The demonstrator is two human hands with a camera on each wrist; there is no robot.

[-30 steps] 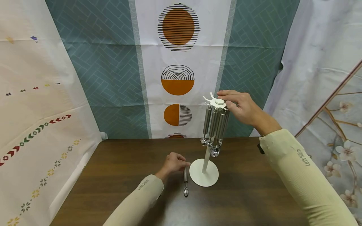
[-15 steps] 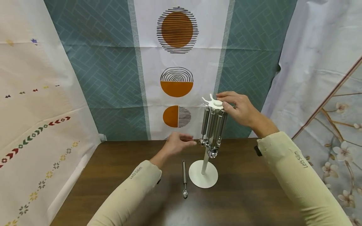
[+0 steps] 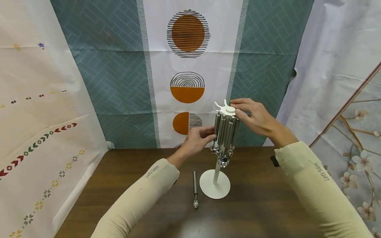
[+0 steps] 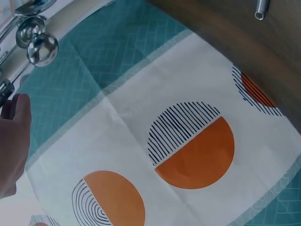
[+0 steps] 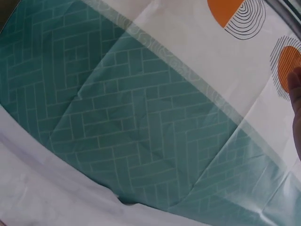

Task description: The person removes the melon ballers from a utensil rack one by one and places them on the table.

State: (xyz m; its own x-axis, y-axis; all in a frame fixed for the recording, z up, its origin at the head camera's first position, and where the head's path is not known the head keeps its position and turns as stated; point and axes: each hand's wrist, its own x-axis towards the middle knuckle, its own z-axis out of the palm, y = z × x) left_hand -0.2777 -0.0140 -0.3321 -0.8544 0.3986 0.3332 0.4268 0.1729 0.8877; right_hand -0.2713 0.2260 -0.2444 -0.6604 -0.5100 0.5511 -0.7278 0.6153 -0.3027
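Note:
A white stand (image 3: 215, 186) with a round base bears several metal melon ballers (image 3: 227, 132) hanging from its hooked top. My left hand (image 3: 194, 140) reaches the leftmost hanging one, its thumb and fingers pinching the handle. In the left wrist view, that hand (image 4: 14, 146) is at the left edge, its fingertips beside a handle, below the shiny scoops (image 4: 42, 49). My right hand (image 3: 253, 115) holds the right side of the stand's top; only a piece of the hand (image 5: 296, 103) shows in the right wrist view. One melon baller (image 3: 195, 188) lies on the table, left of the base.
The dark wooden table (image 3: 134, 185) ends at a patterned cloth backdrop (image 3: 187, 59) just behind the stand. Pale cloths hang on the left (image 3: 44, 132) and the right (image 3: 333, 82).
My left hand has left the melon baller lying on the table and risen to the right, up to the hanging ones. My right hand stays at the top of the stand.

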